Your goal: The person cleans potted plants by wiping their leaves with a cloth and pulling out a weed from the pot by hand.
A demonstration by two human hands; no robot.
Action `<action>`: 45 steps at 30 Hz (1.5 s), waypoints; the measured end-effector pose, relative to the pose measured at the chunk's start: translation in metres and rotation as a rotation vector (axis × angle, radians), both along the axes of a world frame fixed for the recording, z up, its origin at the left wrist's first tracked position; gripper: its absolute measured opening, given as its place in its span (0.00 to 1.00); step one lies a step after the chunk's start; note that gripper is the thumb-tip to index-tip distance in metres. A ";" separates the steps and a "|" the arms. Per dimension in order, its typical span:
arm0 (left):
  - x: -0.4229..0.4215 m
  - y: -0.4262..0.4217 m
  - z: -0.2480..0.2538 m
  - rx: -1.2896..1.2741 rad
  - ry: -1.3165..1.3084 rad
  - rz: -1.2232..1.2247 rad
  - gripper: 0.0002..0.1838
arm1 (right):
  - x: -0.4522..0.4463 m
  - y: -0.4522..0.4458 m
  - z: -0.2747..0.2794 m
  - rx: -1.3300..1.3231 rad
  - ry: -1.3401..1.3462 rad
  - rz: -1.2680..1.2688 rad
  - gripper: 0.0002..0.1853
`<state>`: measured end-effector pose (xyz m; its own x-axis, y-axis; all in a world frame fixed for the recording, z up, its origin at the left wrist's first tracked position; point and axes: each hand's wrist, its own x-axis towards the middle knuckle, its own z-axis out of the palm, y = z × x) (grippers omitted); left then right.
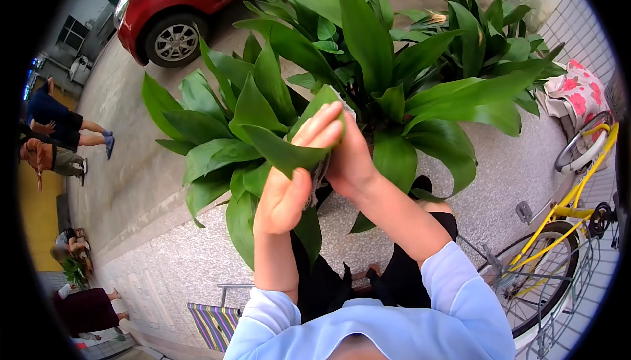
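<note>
Glossy, tapering leaf held in half-closed left hand, nearly flat right hand against crumpled, greyish cloth.

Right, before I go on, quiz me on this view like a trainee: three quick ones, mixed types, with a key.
1. True or false: the left hand and right hand have a green leaf between them.
2. Which pattern marks the fabric near the bottom left?
A) polka dots
B) stripes
C) flowers
3. Fill in: the bicycle at the right has a ______ frame.

Key: 1 true; 2 B; 3 yellow.
</note>
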<state>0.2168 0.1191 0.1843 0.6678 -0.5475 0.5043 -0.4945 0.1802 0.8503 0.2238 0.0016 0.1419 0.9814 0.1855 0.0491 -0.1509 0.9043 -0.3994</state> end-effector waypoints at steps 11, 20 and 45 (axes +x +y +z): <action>-0.007 0.010 0.022 0.351 -0.105 -0.463 0.24 | -0.019 -0.086 -0.001 -0.176 0.298 0.084 0.14; 0.021 -0.018 -0.061 0.052 1.068 0.166 0.40 | -0.072 -0.084 0.034 -0.249 0.251 0.005 0.20; -0.044 -0.026 -0.107 -0.593 1.610 -0.198 0.28 | -0.058 -0.084 -0.003 -1.915 -0.712 -0.017 0.27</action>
<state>0.1732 0.0929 0.0775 0.6147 -0.6783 -0.4026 0.7852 0.5750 0.2300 0.1659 -0.0821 0.1385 0.8827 0.4489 0.1391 0.4316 -0.6573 -0.6178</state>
